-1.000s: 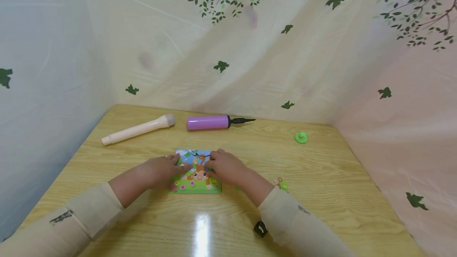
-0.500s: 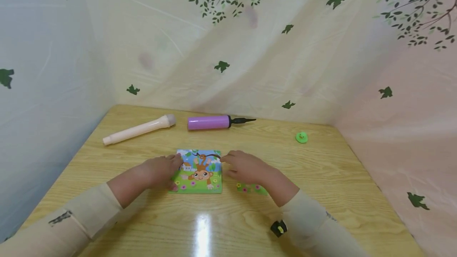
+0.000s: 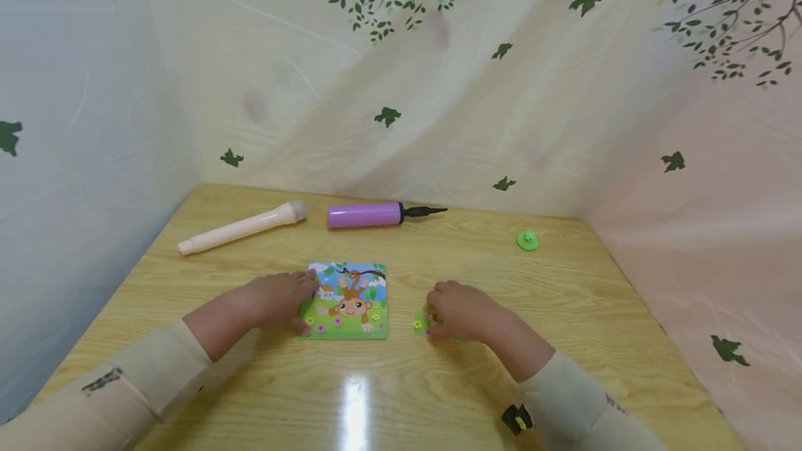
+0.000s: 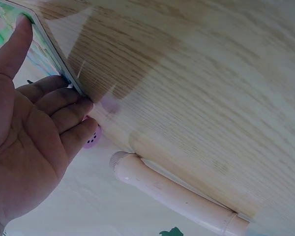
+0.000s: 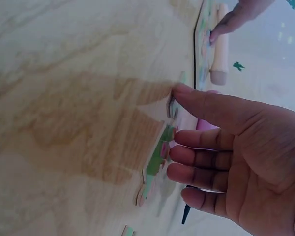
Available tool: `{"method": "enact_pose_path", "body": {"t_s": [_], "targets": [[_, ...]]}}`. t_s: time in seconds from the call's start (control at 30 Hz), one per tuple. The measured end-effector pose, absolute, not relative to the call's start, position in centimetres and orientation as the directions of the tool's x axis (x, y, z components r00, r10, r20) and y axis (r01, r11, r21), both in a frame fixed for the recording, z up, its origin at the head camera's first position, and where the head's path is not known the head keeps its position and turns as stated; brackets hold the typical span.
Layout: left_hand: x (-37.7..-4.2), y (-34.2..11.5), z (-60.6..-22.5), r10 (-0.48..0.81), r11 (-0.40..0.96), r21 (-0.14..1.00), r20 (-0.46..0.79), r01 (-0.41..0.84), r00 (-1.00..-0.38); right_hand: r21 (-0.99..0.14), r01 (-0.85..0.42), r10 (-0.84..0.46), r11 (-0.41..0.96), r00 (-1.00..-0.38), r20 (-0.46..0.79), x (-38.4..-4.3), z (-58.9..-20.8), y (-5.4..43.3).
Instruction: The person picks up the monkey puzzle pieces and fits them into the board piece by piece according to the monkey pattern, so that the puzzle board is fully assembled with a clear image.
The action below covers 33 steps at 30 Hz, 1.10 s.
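Facing you: a pale backdrop (image 3: pixel 301 124) printed with branches, hanging behind the wood-grain tabletop (image 3: pixel 269 395). On the tabletop before you, the monkey puzzle (image 3: pixel 349 306) lies flat, picture up. Your right hand (image 3: pixel 466 312) is over the loose pieces (image 3: pixel 418 324), fingers relaxed, thumb standing apart from them; the thumb tip is at one piece, contact hard to confirm. Your left hand (image 3: pixel 278 300) rests along the puzzle's left side, fingers extended, thumb at the near-left corner. Farther back, left: a pale microphone-shaped wand (image 3: pixel 244 230), lying at a slant. Beside it, a purple pump (image 3: pixel 366 215), black nozzle pointing right. The loose pieces lie just right of the puzzle, partly hidden; count unclear. Smallest: a green duck-like item (image 3: pixel 528 240), back right.
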<state>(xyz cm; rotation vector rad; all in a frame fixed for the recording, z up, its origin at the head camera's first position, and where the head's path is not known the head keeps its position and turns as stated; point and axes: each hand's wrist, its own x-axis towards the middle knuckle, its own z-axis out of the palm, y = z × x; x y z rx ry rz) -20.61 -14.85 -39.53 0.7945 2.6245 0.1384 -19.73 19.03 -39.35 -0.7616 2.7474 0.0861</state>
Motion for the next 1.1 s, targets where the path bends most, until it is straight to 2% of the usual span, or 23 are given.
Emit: {"method": "enact_pose_path", "body": {"t_s": [0.27, 0.47, 0.67, 0.97, 1.1], "targets": [[-20.7, -15.2, -39.8, 0.558, 0.83, 0.22, -0.345, 0.513, -0.755, 0.067, -0.578, -0.55, 0.813, -0.801, -0.237, -20.0, -40.1, 18.5], [-20.9, -15.5, -39.6, 0.558, 0.83, 0.241, -0.358, 0.504, -0.749, 0.053, -0.619, -0.603, 0.783, -0.778, -0.174, -20.0, -39.5, 17.4], [-21.5, -15.7, -39.6, 0.548, 0.837, 0.264, -0.382, 0.48, -0.744, 0.07, -0.705, -0.7, 0.706, -0.71, -0.08, -20.3, -38.8, 14.5], [-21.8, -16.0, -39.1, 0.568, 0.823, 0.313, -0.413, 0.474, -0.712, 0.147, -0.796, -0.795, 0.587, -0.601, -0.077, -21.1, -40.0, 8.7], [-21.8, -16.1, -38.9, 0.586, 0.81, 0.328, -0.399, 0.487, -0.705, 0.156, -0.808, -0.806, 0.568, -0.585, -0.094, -21.3, -40.7, 6.9]]}}
